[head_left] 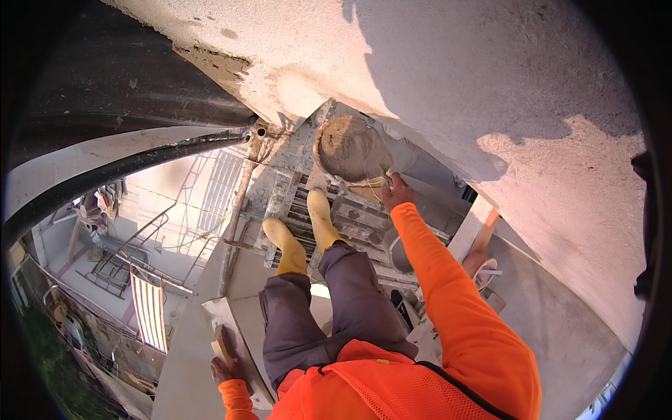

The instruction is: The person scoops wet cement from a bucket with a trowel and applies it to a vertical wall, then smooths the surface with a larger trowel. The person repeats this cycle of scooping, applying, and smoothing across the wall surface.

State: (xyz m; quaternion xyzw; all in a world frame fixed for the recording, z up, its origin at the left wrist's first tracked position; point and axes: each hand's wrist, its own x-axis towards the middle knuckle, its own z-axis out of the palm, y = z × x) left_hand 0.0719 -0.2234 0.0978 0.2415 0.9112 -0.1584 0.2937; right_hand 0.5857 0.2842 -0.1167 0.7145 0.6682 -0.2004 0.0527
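Note:
At the lower left, my left hand is closed around the end of the wooden grip of a long, pale plasterer's float, held beside my left leg. My right arm stretches forward, and my right hand is closed at the near right rim of a round bucket. The bucket's thin wire handle runs to my fingers, which partly hide it. Grey-brown wet mortar fills the bucket. A small tan surface shows between bucket and hand; what it is I cannot tell.
I stand in yellow boots on slatted, mortar-stained scaffold planks. A rough plastered wall rises ahead and to the right. Another bucket sits by my right arm. Past a scaffold pole on the left, the ground drops far below. Dark sheeting hangs at upper left.

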